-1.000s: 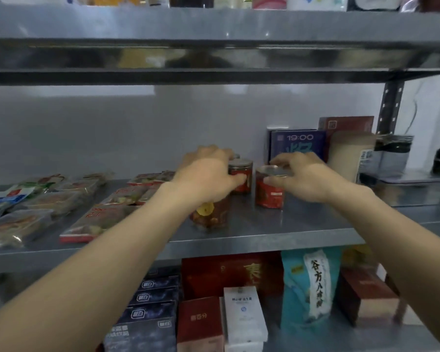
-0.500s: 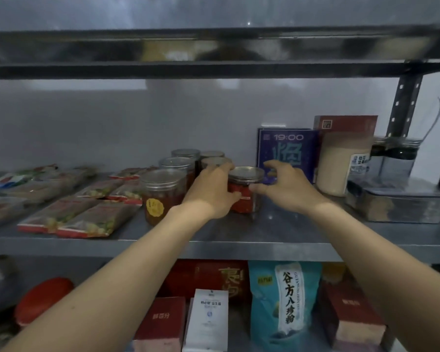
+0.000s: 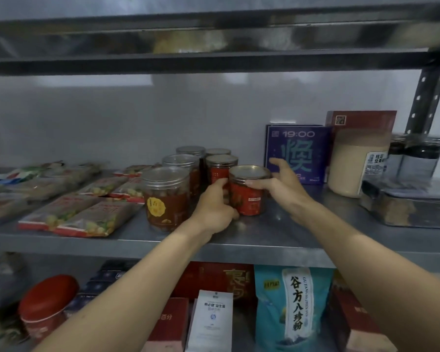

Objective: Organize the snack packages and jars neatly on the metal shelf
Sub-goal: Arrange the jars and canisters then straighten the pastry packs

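A small red-labelled jar (image 3: pixel 249 199) with a metal lid stands on the metal shelf (image 3: pixel 277 237). My left hand (image 3: pixel 215 209) grips its left side and my right hand (image 3: pixel 281 185) curls round its right side below the lid. Behind it stands a second red jar (image 3: pixel 217 167). To the left, three taller clear jars form a row, the nearest brown jar (image 3: pixel 167 199) carrying a yellow sticker. Flat snack packages (image 3: pixel 84 215) lie in rows on the shelf's left part.
A purple box (image 3: pixel 296 153), a red box (image 3: pixel 361 119), a beige canister (image 3: pixel 354 163), dark-lidded jars (image 3: pixel 422 158) and a lidded metal tray (image 3: pixel 409 207) fill the right end. The upper shelf (image 3: pixel 214 59) hangs low overhead. Boxes and a teal bag (image 3: pixel 290 308) sit on the shelf below.
The red jar between my hands has come nearer the front edge and closer to the brown jar row. My right thumb now lies across the jar's front.
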`<state>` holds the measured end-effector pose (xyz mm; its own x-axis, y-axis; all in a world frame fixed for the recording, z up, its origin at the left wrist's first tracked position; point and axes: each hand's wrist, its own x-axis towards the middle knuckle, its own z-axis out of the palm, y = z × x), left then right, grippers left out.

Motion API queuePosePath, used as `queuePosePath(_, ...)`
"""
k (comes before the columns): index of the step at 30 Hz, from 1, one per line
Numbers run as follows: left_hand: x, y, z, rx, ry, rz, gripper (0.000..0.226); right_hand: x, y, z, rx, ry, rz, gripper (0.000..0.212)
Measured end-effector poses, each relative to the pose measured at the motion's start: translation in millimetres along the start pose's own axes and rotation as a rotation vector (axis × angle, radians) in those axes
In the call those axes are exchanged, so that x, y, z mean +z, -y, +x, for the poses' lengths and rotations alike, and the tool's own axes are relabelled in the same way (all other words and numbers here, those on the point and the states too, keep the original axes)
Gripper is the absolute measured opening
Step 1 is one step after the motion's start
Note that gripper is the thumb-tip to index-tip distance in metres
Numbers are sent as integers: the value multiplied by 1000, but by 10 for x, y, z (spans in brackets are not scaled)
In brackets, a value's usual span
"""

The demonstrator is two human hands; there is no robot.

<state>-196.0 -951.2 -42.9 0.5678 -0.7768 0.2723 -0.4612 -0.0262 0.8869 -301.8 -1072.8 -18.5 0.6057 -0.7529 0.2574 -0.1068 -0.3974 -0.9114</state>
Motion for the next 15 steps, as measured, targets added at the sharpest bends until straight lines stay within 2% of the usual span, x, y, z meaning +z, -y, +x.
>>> queuePosePath(2,-16,33,-32,19,-43,37,69,-21,-14,-22,15,73,72,90)
queuePosePath(5,3,41,-64,16,-23,-27,64,24,12,-98,7,119,29,87)
queuePosePath(8,1,31,-80,-13,27,-96,59,78,46,-124,9,55,30,86)
queuePosePath(12,-78,47,-120,-3,-48,-94,53,63,7,-75,33,6,113,59)
queuePosePath(15,-90,64,-127,41,-50,-68,63,69,-23,-72,81,-16,183,63)
